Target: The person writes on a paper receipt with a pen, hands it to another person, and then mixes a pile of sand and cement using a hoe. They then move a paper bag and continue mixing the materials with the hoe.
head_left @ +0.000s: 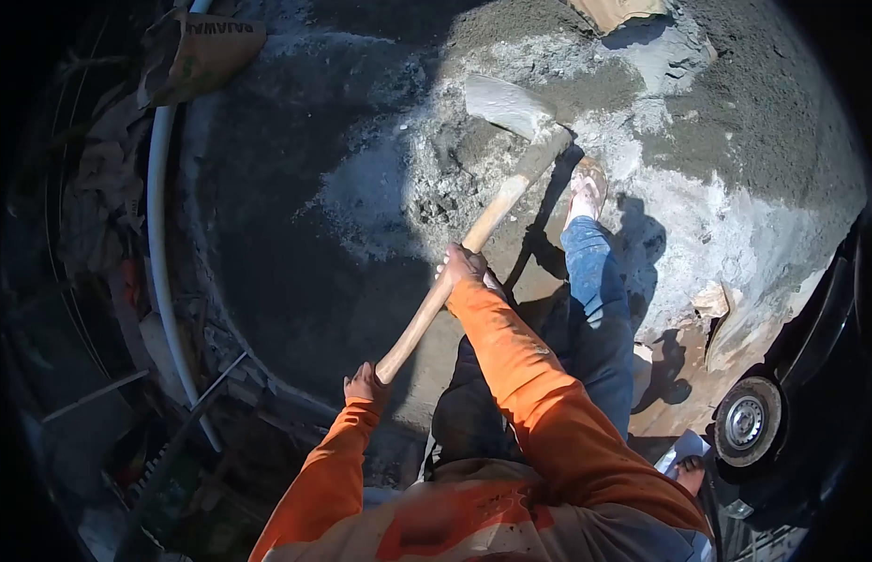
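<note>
A hoe [492, 214] with a long wooden handle slants across the middle of the head view. Its broad blade [509, 105], coated in pale grey cement, is at the far end, over the powdery ground. My left hand [365, 386] is closed round the butt end of the handle. Farther up, about midway along it, my right hand [462, 266] grips the wood. Grey cement mix [436, 206] lies around and below the blade. Close to the right of the hoe's head is my dusty foot [587, 187], below a blue trouser leg.
A torn paper sack [206, 56] hangs by a pale pipe [158, 234] on the left. Another sack piece [618, 11] lies at the top. Lower right stands a dark vehicle with a wheel [747, 421]. Damp grey mix [764, 122] spreads at upper right.
</note>
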Demonstrator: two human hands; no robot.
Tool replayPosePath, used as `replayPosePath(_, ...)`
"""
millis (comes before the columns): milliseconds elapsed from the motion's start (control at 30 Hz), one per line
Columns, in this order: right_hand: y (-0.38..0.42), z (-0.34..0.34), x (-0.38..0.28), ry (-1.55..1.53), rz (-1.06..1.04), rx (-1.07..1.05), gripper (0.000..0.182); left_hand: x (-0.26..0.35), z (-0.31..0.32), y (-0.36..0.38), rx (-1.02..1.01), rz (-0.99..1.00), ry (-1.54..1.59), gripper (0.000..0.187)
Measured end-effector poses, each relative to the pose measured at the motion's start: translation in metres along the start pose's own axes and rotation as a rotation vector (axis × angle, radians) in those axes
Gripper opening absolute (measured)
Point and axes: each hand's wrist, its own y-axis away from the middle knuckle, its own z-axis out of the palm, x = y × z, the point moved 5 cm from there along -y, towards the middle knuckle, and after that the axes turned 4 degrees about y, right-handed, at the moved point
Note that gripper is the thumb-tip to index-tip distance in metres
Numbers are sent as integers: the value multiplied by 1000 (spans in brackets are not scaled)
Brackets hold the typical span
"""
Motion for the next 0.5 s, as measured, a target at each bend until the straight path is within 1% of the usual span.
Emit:
replayPosePath(33, -9, -27, -41, -126, -27, 44, 18, 49, -7, -23, -33, 84, 42, 20)
replayPosePath(67, -34, -64, -86, 7, -81, 115, 22, 91, -2, -43, -34, 158, 67, 20)
replayPosePath(100, -58, -99, -126, -82, -185, 66, 27, 145, -12, -58, -51, 225, 76, 22)
replayPosePath(133, -45, -131, -180, -28, -186, 229, 29, 189, -10, -74, -129, 230, 79, 34)
replayPosePath(167, -50, -157, -216, -27, -202, 242, 29, 235, -19, -84, -132, 273, 69, 34)
replayPosePath(233, -60, -216, -271, 13, -134, 227, 30, 312, -46, -100, -132, 370, -9, 34)
replayPosePath(300, -83, -256, -293, -93, -188, 277, 32, 369, -74, -117, -148, 474, -144, 34)
replayPosePath(333, -105, -270, -292, -117, -168, 263, 29, 389, -91, -124, -216, 512, -170, 37)
replayPosePath(367, -128, -284, -290, -141, -147, 250, 26, 401, -99, -129, -234, 517, -211, 39)
replayPosePath(400, -237, -330, -270, -97, -109, 49, 21, 407, -104, -134, -244, 510, -253, 40)
replayPosePath(433, -205, -302, -273, -131, -154, 42, 19, 406, -106, -135, -272, 492, -263, 40)
replayPosePath(467, -152, -248, -270, -164, -191, 29, 17, 396, -106, -132, -304, 464, -279, 41)
replayPosePath(500, -123, -214, -263, -211, -145, -73, 12, 380, -105, -131, -286, 438, -300, 43)
